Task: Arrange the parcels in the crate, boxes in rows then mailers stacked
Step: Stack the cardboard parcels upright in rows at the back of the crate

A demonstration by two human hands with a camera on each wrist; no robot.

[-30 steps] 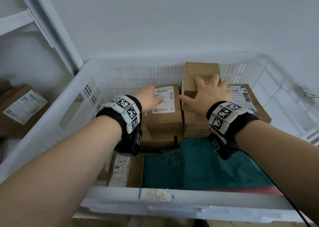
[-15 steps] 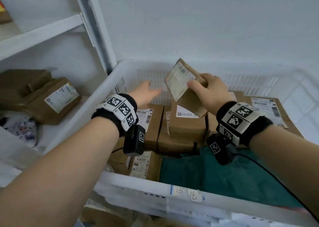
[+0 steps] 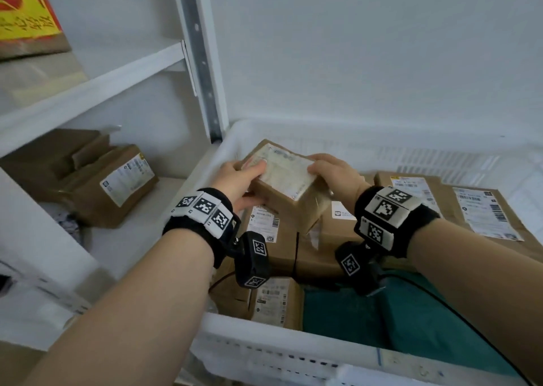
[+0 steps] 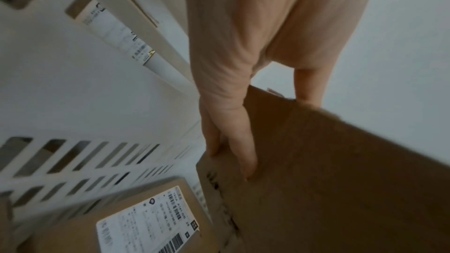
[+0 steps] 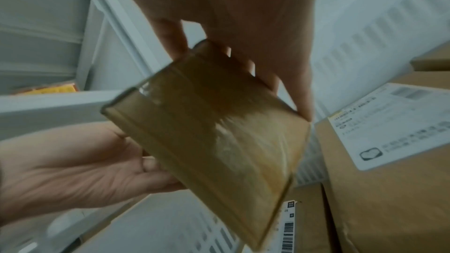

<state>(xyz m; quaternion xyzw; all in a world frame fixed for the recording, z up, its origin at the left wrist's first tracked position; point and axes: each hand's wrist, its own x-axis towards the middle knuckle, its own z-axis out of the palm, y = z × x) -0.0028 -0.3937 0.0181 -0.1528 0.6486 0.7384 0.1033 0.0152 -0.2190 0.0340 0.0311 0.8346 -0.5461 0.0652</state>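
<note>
Here, a small cardboard box [image 3: 282, 189] is clamped between the curled fingers of the left hand [image 3: 239, 180] and right hand [image 3: 335, 177], tilted above the white crate [image 3: 264, 353] near its far left corner. Boxes lie in rows beneath; a green mailer [image 3: 382, 318] lies by the near edge. Ideally it is levelled, then lowered flush beside its neighbours.

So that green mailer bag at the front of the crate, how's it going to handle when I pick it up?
The green mailer bag will probably be floppy: its surface shows soft folds, unlike the square-edged boxes behind it. It looks smooth, so it may be a bit slippery. It lies flat, so it shouldn't roll, though it could sag if lifted by one edge.
</note>
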